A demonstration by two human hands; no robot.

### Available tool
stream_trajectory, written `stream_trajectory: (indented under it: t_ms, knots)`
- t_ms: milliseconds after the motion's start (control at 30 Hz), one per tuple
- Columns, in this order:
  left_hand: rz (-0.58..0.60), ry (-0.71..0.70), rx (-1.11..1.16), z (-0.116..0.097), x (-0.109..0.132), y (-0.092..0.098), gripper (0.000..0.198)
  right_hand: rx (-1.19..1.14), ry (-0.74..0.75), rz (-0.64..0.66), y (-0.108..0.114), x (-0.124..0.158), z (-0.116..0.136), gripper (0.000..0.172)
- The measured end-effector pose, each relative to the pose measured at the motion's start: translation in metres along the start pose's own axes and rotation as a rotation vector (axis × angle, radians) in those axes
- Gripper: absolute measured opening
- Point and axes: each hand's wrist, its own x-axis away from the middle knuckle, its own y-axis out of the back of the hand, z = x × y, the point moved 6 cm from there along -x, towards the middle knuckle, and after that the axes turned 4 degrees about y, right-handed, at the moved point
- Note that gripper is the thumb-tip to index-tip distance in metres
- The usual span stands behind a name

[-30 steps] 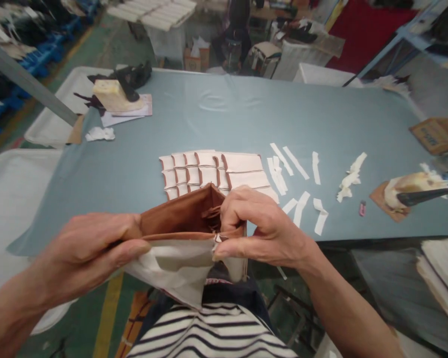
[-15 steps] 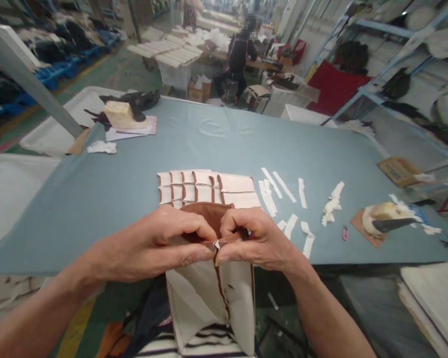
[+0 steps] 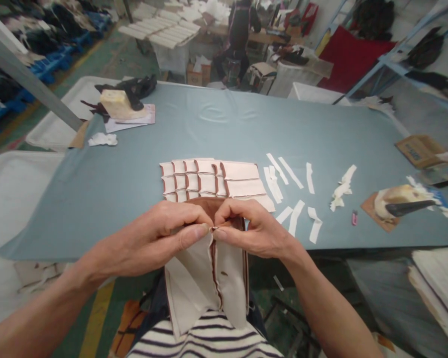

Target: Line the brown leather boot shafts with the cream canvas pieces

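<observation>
Between my two hands is a leather piece (image 3: 229, 278), cream on the side facing me and brown on the other, with a seam running down its middle. My left hand (image 3: 160, 236) pinches the top of the seam from the left, thumb against forefinger. From the right, my right hand (image 3: 252, 228) pinches the same spot, and the fingertips of both hands nearly meet. The lower part of the piece hangs over the table edge against my striped shirt. Just beyond my hands, rows of similar cream pieces with brown edges (image 3: 242, 171) lie overlapped on the table.
White strips (image 3: 291, 171) are scattered right of the rows on the blue-green table (image 3: 134, 159). Farther right are crumpled tape (image 3: 343, 186), a small pink tool (image 3: 354, 218) and a glue pot with a dark handle (image 3: 388, 204). A yellowish block (image 3: 115, 104) stands back left. A person (image 3: 241, 30) sits beyond.
My view has tipped down a little. Both hands have stayed pinched at the seam top and drawn closer together, and the brown flap between them shows less.
</observation>
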Motion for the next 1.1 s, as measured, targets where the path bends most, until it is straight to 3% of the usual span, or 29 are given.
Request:
stream_trajectory:
  t_ms: [267, 400, 533, 700, 900, 1100]
  knots:
    - [0.034, 0.159, 0.287, 0.013, 0.005, -0.013, 0.037, -0.271, -0.079, 0.059, -0.017, 0.001, -0.021, 0.048]
    - [0.024, 0.156, 0.326, 0.014, 0.004, -0.017, 0.039, -0.241, -0.07, 0.068, -0.018, 0.002, -0.02, 0.043]
    - [-0.011, 0.105, 0.351, 0.009, 0.002, -0.017, 0.024, -0.127, -0.014, 0.051, -0.013, 0.002, -0.009, 0.034]
    - [-0.01, 0.046, 0.148, 0.001, 0.004, -0.006, 0.018, 0.138, 0.096, 0.015, -0.005, 0.004, 0.007, 0.021]
    - [-0.041, 0.019, -0.052, -0.011, 0.008, -0.002, 0.02, 0.663, 0.206, -0.044, -0.01, 0.009, 0.03, 0.008]
    - [-0.17, -0.027, -0.302, -0.018, 0.013, -0.001, 0.015, 0.586, 0.16, -0.093, -0.013, 0.003, 0.03, 0.011]
